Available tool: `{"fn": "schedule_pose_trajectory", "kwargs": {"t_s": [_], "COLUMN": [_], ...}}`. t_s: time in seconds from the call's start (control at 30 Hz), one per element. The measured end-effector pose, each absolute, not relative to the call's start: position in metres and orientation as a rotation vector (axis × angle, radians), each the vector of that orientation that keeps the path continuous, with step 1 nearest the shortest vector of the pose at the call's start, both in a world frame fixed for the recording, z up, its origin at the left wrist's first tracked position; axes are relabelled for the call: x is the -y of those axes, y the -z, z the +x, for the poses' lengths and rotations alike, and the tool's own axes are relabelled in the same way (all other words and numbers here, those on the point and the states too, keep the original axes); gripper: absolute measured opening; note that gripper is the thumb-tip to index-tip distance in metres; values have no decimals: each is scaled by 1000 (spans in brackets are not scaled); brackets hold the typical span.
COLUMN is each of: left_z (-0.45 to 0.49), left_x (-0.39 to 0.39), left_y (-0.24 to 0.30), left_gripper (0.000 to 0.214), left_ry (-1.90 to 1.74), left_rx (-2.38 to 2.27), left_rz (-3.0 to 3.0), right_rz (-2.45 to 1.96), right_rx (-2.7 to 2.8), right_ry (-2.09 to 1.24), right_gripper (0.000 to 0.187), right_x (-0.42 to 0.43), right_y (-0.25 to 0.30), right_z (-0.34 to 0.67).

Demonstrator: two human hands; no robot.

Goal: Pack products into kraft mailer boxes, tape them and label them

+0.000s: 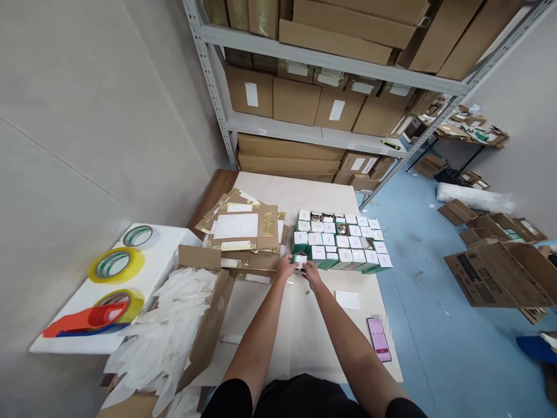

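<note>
Between my two hands is a small white and green box (300, 260), held just in front of the rows of boxes. My left hand (286, 267) is closed on its left side, and my right hand (310, 273) grips its right side. Right behind stand several white and green boxes (344, 255) in close rows, most with a white end facing up. A few of them are open at the top, with something dark inside. Flattened cardboard pieces (237, 226) with white labels lie in a pile to the left of my hands.
A phone (379, 339) and a white card (347, 299) lie at the table's right. On the left, a carton of white paper strips (174, 313) stands beside a white block with tape rolls (116, 265) and an orange tape dispenser (93, 317). A metal shelf (317, 130) with cartons rises behind.
</note>
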State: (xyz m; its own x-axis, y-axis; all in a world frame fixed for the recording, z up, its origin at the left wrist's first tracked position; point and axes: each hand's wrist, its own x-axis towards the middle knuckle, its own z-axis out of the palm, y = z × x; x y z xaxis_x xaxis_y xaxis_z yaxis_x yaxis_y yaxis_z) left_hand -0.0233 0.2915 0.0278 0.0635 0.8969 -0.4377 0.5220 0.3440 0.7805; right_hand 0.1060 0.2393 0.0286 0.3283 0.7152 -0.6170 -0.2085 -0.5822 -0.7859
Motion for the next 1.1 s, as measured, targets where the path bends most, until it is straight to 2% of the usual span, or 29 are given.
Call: {"fn": "schedule_pose_trajectory", "kwargs": {"t_s": [0.13,0.43,0.63,0.9,1.1], "left_z": [-30,-38,-47,-89,-108], "left_x": [-266,-194,-138,-63,-50], "left_y": [-31,-58,-70,-55,-64], "left_gripper": [36,32,27,24,24], "left_ry": [-545,-719,-624,-544,-559], "left_rx": [-1639,-1663,-1706,-1842,-1830], "left_rz": [1262,1140,1182,1190,1221], "right_rz": [-1709,-1651,-1667,-1635,-1652], "right_rx": [502,621,617,565,579], "right_ry": [-1378,-1389,-1452,-1545,-1493], "right_gripper": [42,42,42,37,38], "right_x": [-225,-164,-106,-35,-25], "right_y": [-34,-59,-55,-27,-33], "right_z": [104,101,97,48,25]}}
